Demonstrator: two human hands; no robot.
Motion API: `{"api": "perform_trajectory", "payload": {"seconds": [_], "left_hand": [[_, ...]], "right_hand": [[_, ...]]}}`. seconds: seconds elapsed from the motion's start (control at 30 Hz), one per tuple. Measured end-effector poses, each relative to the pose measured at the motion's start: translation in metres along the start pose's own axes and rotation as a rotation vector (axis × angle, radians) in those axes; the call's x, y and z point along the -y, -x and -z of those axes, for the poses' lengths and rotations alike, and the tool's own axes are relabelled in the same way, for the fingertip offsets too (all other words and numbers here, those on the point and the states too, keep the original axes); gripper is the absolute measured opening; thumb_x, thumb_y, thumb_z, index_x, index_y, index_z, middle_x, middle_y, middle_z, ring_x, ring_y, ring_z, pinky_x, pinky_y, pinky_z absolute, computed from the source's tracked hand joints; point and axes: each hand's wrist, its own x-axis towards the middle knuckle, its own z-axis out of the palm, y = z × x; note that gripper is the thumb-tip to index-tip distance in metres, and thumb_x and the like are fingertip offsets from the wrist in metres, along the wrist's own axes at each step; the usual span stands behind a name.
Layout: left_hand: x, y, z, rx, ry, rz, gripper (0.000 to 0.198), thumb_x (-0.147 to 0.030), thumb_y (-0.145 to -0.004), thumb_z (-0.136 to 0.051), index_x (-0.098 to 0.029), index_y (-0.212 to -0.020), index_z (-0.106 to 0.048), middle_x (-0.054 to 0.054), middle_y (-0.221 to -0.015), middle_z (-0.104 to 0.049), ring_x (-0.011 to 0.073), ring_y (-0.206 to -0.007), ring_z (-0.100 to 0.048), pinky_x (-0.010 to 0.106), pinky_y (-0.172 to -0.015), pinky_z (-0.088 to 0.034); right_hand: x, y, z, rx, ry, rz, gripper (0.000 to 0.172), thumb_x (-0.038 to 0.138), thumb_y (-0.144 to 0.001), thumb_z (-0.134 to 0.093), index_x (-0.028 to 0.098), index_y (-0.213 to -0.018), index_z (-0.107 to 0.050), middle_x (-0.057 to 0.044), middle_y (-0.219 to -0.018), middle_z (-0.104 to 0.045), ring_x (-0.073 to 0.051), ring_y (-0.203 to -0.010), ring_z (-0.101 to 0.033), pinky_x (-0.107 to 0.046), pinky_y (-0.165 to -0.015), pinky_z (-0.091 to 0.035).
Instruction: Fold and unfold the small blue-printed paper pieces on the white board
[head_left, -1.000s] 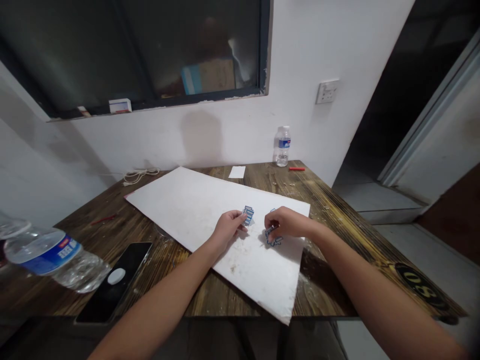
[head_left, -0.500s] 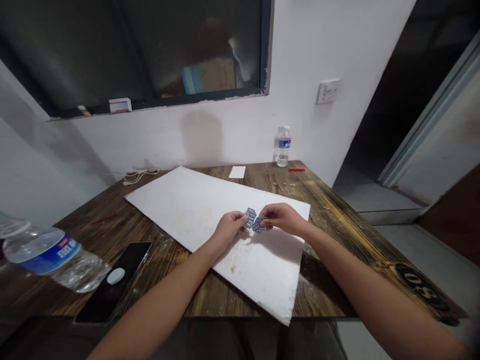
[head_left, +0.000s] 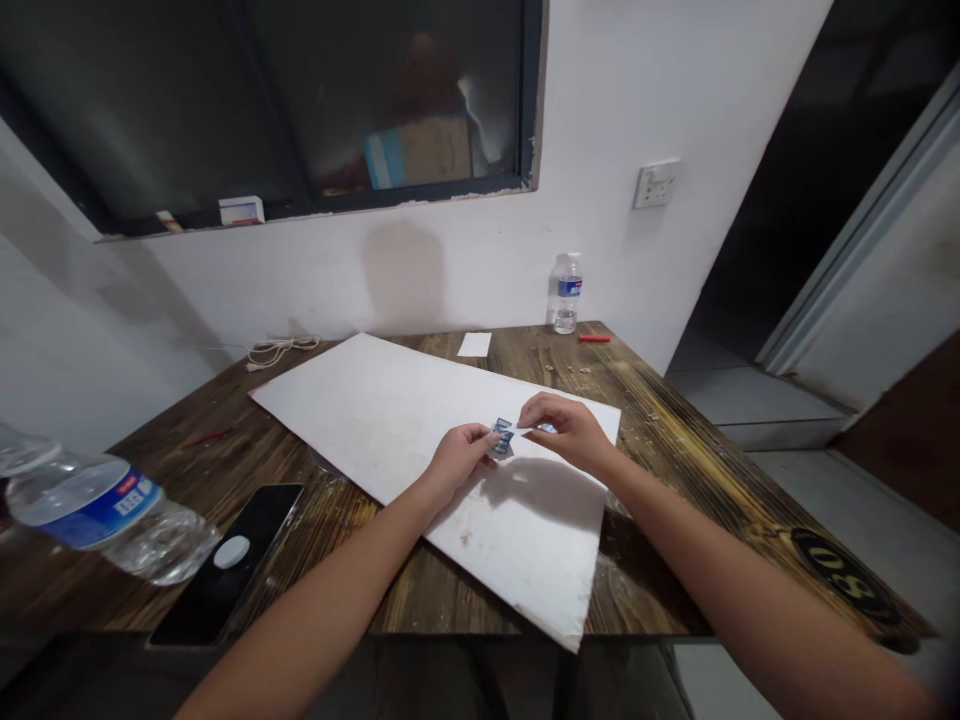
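Both my hands meet over a large white board [head_left: 390, 415] that lies on a dark wooden table [head_left: 679, 430]. My left hand [head_left: 456, 455] pinches a small blue and white cut-out piece [head_left: 502, 438] between thumb and fingers. My right hand [head_left: 564, 430] is closed in a pinch right beside it, its fingertips touching the same cluster of blue pieces, and a bit of blue shows under its fingers. The two hands are almost touching.
A clear water bottle [head_left: 90, 510] lies on its side at the near left, next to a black phone [head_left: 225, 565] with a white cap on it. At the back stand an upright bottle [head_left: 566, 292], a white paper slip [head_left: 474, 344], a red pen [head_left: 593, 338] and a white cable [head_left: 281, 349].
My right hand picked a blue piece up from the board on the right and carried it left to meet the piece in my left hand. My left hand stayed in place.
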Motion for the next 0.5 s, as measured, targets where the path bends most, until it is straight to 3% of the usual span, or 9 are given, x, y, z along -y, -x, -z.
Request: {"api": "perform_trajectory", "payload": {"seconds": [0.2,0.5], "left_hand": [[-0.0002,-0.001,-0.0005,0.001,-0.025,-0.003,0.019,-0.032,-0.079,-0.065,-0.013,-0.075,-0.065,0.006,-0.072,-0.067,0.01,-0.055,-0.058,0.019,-0.046,-0.033],[-0.0027,0.0013,0.0005,0.02,-0.014,0.005,0.016,-0.03,-0.077,-0.062,-0.014,-0.079,-0.066,0.002,-0.066,-0.064,0.0104,-0.056,-0.06,0.019,-0.048,-0.031]], "right_hand": [[0.0052,0.0012,-0.0035,-0.006,0.142,0.159,0.008,0.026,-0.083,-0.067,0.02,-0.079,-0.071,-0.006,-0.085,-0.065,-0.016,-0.08,-0.063,-0.03,-0.073,-0.051],[-0.0046,0.0064,-0.0091,0.077,0.37,0.177,0.007,0.021,-0.081,-0.069,0.022,-0.076,-0.074,-0.003,-0.08,-0.059,-0.013,-0.072,-0.058,-0.025,-0.064,-0.046]]}}
